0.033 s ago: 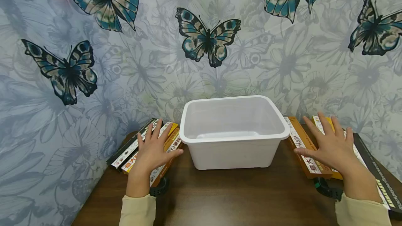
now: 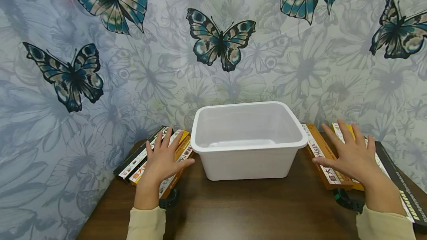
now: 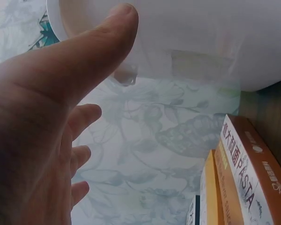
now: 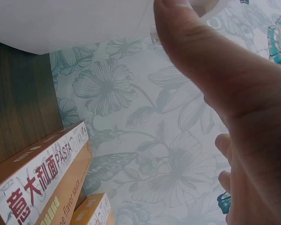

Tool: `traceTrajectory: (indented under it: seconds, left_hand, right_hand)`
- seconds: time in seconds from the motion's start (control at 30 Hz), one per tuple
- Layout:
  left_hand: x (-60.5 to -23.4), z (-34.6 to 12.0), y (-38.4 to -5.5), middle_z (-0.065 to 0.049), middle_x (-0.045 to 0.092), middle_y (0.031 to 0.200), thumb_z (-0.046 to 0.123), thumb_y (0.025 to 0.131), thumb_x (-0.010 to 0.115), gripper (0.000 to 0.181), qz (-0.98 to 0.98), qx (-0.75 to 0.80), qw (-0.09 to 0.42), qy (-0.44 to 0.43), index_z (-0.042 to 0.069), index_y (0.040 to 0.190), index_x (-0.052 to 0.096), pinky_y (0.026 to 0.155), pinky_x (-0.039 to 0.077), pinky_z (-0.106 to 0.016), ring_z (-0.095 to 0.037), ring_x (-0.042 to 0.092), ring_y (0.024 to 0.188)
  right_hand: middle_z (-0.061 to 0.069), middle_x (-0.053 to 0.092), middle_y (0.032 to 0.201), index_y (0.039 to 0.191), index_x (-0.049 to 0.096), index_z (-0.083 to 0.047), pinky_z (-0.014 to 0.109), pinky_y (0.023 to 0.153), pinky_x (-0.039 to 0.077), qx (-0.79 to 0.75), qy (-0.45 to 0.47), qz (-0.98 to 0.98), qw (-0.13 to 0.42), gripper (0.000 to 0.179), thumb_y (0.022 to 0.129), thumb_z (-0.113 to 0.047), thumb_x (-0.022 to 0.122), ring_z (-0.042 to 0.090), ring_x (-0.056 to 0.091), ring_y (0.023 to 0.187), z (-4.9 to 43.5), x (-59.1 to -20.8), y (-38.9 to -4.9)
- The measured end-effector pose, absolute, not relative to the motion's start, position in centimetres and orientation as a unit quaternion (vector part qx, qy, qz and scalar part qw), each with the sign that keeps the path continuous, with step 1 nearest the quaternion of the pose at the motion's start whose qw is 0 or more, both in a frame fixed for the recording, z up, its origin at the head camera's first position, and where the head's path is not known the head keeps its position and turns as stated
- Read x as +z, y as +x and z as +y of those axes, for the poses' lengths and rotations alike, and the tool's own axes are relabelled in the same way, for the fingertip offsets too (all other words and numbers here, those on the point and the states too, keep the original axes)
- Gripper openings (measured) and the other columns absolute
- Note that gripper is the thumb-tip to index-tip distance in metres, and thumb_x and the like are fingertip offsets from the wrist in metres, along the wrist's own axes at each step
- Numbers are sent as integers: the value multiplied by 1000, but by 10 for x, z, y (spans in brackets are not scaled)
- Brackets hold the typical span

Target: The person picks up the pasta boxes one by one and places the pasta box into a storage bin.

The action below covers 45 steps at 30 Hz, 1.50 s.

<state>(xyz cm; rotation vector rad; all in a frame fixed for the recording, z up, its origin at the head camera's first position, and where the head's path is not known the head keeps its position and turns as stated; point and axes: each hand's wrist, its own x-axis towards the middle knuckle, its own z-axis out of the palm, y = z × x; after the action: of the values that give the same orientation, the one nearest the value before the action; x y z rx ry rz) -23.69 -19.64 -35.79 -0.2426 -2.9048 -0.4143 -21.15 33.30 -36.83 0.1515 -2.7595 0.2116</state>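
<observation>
While both hands are spread with fingers apart and nothing in their grasp, the left hand [image 2: 162,165] hangs above three long boxes at the tub's left, and the right hand [image 2: 355,160] hangs above three more at its right. Beneath the left hand lie, from the outside in, a long black-and-white cardboard box [image 2: 128,163], a yellow-and-white cardboard box [image 2: 137,174] and a brown-and-white cardboard box marked PASTA [image 3: 248,173], the last nearest the tub. Under the right hand the order mirrors this: a brown-and-orange cardboard box with a white PASTA strip [image 2: 323,151] on the inner side, a yellow cardboard box [image 2: 358,186] partly hidden by the hand, and a long black cardboard box [image 2: 397,179] outermost. Both thumbs point inward, towards the white rectangular plastic tub [image 2: 250,164] standing between the hands. Cream sleeves [image 2: 146,223] cover the forearms, and a black wrist device [image 2: 170,199] shows beside the left wrist. Everything stands on a brown wooden worktop [image 2: 233,210], before a pale floral wall [image 2: 160,84] with teal butterflies [image 2: 221,45].
</observation>
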Motion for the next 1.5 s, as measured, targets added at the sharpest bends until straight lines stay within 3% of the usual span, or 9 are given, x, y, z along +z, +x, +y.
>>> traceTrajectory:
  seconds: [0.17, 0.27, 0.5, 0.67, 0.8, 1.03, 1.2, 1.5]
  left_hand:
    - [-356, -195, -237, -12, 5, 170, 66, 81, 69, 97, -978, -159, 108, -84, 28, 159, 26, 112, -4, -78, -46, 3, 154]
    - [-353, -194, -236, -16, 14, 168, 57, 87, 68, 87, -969, -196, 130, -82, 24, 158, 31, 112, 0, -78, -47, 12, 152]
    - [-346, -184, -236, -12, 37, 160, 36, 97, 63, 59, -916, -347, 192, -62, 16, 150, 45, 117, 26, -65, -37, 33, 148]
    - [-349, -170, -236, -5, 44, 156, 37, 98, 62, 52, -877, -446, 169, -59, 23, 146, 48, 115, 34, -60, -32, 40, 145]
    - [-352, -160, -236, -3, 44, 154, 37, 98, 61, 50, -854, -497, 141, -61, 27, 145, 48, 113, 38, -59, -32, 45, 141]
    - [-355, -152, -241, -6, 40, 157, 33, 99, 61, 52, -814, -563, 115, -86, 21, 148, 46, 116, 35, -56, -36, 44, 142]
    - [-358, -146, -244, -9, 37, 158, 28, 100, 60, 53, -801, -580, 105, -105, 16, 149, 45, 114, 37, -57, -38, 40, 144]
    - [-365, -138, -246, -14, 39, 156, 22, 100, 59, 50, -786, -597, 102, -125, 12, 148, 45, 108, 42, -53, -36, 45, 138]
  right_hand:
    - [23, 0, 167, 161, 12, -25, 84, 103, 1, 80, 54, -978, 185, 114, 75, -70, 71, 55, -7, 149, 331, -368, -211]
    - [23, 2, 166, 161, 13, -24, 83, 103, 3, 85, 55, -977, 187, 113, 75, -69, 71, 55, -4, 149, 329, -368, -210]
    - [27, 12, 164, 160, 20, -18, 79, 102, 18, 90, 57, -972, 211, 106, 80, -64, 71, 60, 17, 141, 327, -364, -206]
    - [37, 15, 158, 160, 18, -11, 81, 94, 25, 128, 25, -972, 193, 101, 86, -58, 68, 68, 27, 126, 334, -358, -201]
    - [41, 7, 158, 160, 13, -7, 84, 89, 26, 168, -4, -970, 178, 99, 91, -54, 65, 72, 25, 124, 342, -357, -197]
    - [32, -18, 162, 160, 8, -6, 87, 82, 27, 235, -22, -955, 181, 92, 96, -44, 62, 72, 6, 136, 357, -367, -190]
    - [31, -21, 161, 160, 7, -5, 88, 86, 21, 258, -35, -947, 187, 88, 98, -39, 59, 66, -11, 142, 368, -375, -183]
    - [38, -13, 159, 156, 10, 5, 85, 102, 6, 240, -75, -943, 216, 84, 100, -39, 54, 61, -11, 145, 389, -395, -172]
